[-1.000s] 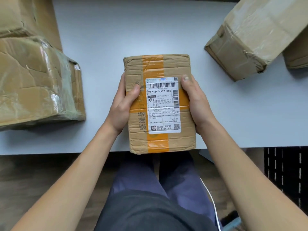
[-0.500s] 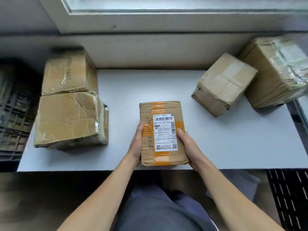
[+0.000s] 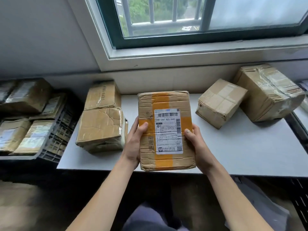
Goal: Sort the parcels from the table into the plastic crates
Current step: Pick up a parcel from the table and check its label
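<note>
1. Cardboard parcel [image 3: 147, 105], orange-taped with a white label [image 3: 168, 131]: we are holding it over the near edge of the white table [image 3: 241, 155], label facing us.
2. Our left hand [image 3: 133, 144] is gripping its left side, thumb on top; our right hand [image 3: 198, 144] is gripping the right side likewise.
3. Left boxes [image 3: 100, 129] and right boxes [image 3: 220, 102] are sitting on the table, two each.
4. Dark plastic crate [image 3: 55, 145] beside the table's left end is holding wrapped parcels.

A green-framed window [image 3: 200, 20] with bars [image 3: 151, 9] outside sits above a white sill [image 3: 183, 59] in a grey wall [image 3: 41, 39].
</note>
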`<state>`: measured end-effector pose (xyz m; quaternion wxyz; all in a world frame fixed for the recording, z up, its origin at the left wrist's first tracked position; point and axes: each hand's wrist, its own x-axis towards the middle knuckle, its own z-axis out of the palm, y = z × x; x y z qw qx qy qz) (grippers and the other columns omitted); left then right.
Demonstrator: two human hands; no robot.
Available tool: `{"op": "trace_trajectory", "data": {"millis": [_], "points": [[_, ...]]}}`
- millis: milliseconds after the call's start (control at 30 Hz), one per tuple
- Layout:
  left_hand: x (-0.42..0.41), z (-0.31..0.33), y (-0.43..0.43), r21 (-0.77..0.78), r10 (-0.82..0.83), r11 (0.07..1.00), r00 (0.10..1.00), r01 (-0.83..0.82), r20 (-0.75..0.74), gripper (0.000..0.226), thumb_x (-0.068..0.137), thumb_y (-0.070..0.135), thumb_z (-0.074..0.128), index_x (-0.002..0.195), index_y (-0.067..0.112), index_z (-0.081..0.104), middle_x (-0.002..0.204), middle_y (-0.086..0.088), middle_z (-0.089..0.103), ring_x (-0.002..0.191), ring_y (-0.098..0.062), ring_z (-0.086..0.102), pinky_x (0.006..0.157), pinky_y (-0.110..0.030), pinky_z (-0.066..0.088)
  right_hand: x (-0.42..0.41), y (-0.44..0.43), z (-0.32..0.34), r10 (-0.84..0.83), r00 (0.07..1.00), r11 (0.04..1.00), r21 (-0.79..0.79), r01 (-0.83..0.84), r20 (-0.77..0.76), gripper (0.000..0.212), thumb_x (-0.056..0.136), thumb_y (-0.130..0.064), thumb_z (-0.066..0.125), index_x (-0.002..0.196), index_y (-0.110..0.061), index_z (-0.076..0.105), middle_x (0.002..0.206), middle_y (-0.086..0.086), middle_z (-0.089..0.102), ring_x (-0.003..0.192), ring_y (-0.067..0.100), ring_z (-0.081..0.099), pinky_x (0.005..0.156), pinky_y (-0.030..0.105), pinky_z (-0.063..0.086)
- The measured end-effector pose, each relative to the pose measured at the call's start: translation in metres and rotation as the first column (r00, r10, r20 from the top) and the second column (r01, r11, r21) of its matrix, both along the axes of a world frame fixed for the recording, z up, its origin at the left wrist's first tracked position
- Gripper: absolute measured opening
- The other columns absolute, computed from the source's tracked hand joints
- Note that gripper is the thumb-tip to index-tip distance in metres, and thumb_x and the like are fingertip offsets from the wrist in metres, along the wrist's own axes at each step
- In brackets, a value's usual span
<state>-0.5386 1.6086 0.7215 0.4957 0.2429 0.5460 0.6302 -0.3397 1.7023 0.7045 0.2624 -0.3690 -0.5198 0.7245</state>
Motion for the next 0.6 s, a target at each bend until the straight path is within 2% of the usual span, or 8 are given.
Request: {"op": "trace_trajectory", "data": {"millis": [200, 333, 433, 600], "points": [[-0.017, 0.061, -0.037, 0.139, 0.052, 0.989, 0.998, -0.047, -0.031, 0.069, 0.089, 0.040, 0.067, 0.150, 0.016, 0.047, 0.140, -0.020, 0.063, 0.126, -0.041, 0.063, 0.102, -0.055, 0.056, -0.026, -0.029, 0.048, 0.024, 0.994, 0.994, 0.106, -0.012, -0.110, 0.063, 0.089, -0.053, 0.056, 0.147, -0.037, 0.038, 0.135, -0.005, 0.067, 0.118, 0.017, 0.070, 0.090, 0.038, 0.061], [-0.045, 0.086, -0.056, 0.181, 0.071, 0.982, 0.996, -0.059, -0.061, 0.067, 0.092, 0.040, 0.066, 0.152, 0.018, 0.046, 0.139, -0.019, 0.064, 0.125, -0.040, 0.065, 0.100, -0.054, 0.056, -0.055, -0.044, 0.078, -0.013, 0.985, 0.990, 0.136, 0.037, -0.170, 0.062, 0.089, -0.047, 0.059, 0.145, -0.026, 0.044, 0.132, 0.002, 0.070, 0.119, 0.025, 0.069, 0.098, 0.052, 0.056], [-0.074, 0.099, -0.069, 0.197, 0.082, 0.978, 0.995, -0.069, -0.062, 0.059, 0.098, 0.038, 0.059, 0.152, 0.018, 0.046, 0.140, -0.019, 0.064, 0.126, -0.041, 0.063, 0.100, -0.055, 0.055, -0.086, -0.056, 0.096, -0.016, 0.979, 0.987, 0.152, 0.048, -0.202, 0.063, 0.089, -0.044, 0.060, 0.146, -0.022, 0.045, 0.130, 0.006, 0.071, 0.118, 0.030, 0.070, 0.097, 0.056, 0.056], [-0.144, 0.101, -0.096, 0.211, 0.061, 0.976, 0.996, -0.047, -0.063, 0.067, 0.095, 0.047, 0.061, 0.152, 0.017, 0.046, 0.146, -0.018, 0.060, 0.134, -0.040, 0.058, 0.113, -0.064, 0.042, -0.160, -0.077, 0.111, -0.022, 0.970, 0.984, 0.164, 0.064, -0.243, 0.063, 0.091, -0.041, 0.059, 0.148, -0.019, 0.045, 0.132, 0.011, 0.070, 0.119, 0.035, 0.069, 0.098, 0.061, 0.054]]}}
